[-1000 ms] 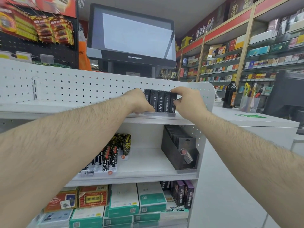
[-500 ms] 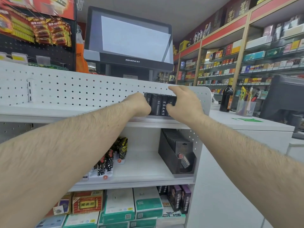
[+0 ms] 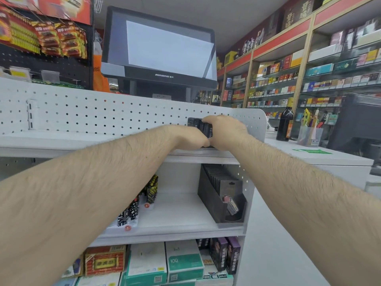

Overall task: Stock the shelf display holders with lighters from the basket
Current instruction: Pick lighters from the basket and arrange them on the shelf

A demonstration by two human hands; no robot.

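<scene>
Lighters (image 3: 199, 125), a black row on the top shelf (image 3: 82, 139), now sit tighter: left hand (image 3: 190, 137) and right hand (image 3: 225, 131) have closed in, apparently clamped on them.

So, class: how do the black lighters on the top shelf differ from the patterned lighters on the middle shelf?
The black lighters are plain dark with small print; the patterned lighters carry white and yellow designs. Both hands, left hand and right hand, hold the black lighters, while the patterned lighters stand untouched. Both groups stand upright in rows.
</scene>
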